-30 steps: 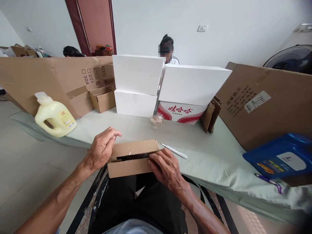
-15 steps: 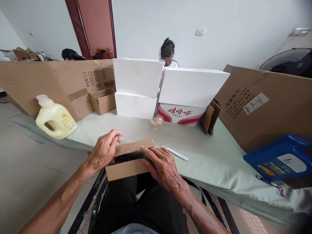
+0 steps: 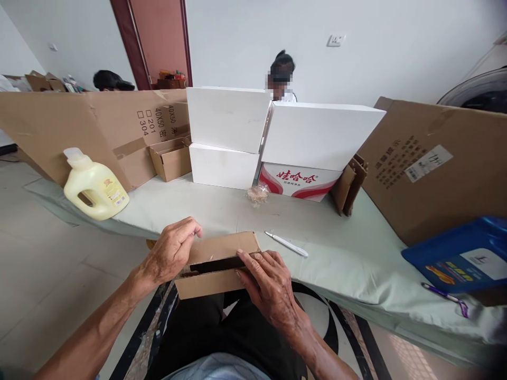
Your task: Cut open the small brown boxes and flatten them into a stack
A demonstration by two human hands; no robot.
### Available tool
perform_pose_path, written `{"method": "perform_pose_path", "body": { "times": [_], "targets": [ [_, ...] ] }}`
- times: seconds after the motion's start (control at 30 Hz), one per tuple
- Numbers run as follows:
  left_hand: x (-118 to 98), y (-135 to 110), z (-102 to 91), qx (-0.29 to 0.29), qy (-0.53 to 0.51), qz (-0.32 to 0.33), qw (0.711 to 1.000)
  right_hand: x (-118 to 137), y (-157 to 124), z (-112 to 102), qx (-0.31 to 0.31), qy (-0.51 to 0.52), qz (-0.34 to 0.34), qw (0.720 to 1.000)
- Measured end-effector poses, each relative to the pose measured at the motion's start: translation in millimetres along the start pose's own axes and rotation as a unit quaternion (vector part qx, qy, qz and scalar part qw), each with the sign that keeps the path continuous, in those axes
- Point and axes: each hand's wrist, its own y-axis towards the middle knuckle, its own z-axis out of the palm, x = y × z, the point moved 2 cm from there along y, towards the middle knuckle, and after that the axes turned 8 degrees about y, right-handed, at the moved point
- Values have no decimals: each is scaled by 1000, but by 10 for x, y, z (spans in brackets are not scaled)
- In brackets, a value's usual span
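A small brown cardboard box [image 3: 212,285] lies at the table's near edge, above my lap. Its two long flaps stand apart, with a dark gap between them. My right hand [image 3: 267,272] grips the right end, the thumb at the near flap and the fingers over the gap by the far flap. At the left end is my left hand [image 3: 172,248], its fingers curled in and its lower side against the box; what they hold, if anything, is hidden. A white craft knife [image 3: 287,244] rests on the cloth just beyond my right hand.
White boxes [image 3: 227,119] stand stacked behind a crumpled clear plastic wrapper [image 3: 257,193]. A yellow jug [image 3: 97,190] is at left; a blue jug [image 3: 461,258] and purple pen [image 3: 443,295] are at right. Large cardboard panels [image 3: 428,174] flank the table. Two people are beyond.
The gap between the box's flaps looks narrower and darker. My right hand still grips the right end, and my left hand stays curled at the left end. The whole view has shifted slightly.
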Motion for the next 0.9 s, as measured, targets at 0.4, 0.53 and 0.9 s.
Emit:
{"method": "perform_pose_path", "body": {
  "times": [0.4,0.53,0.9],
  "targets": [
    [-146,-142,76,-62,15,-41,997,-22,124,10,3,-58,24,998],
    [-170,-240,234,-75,44,-31,996,-16,238,-78,-27,-72,9,997],
    [-114,-214,287,-82,28,-63,994,60,786,10,176,72,-31,981]
  ]
}}
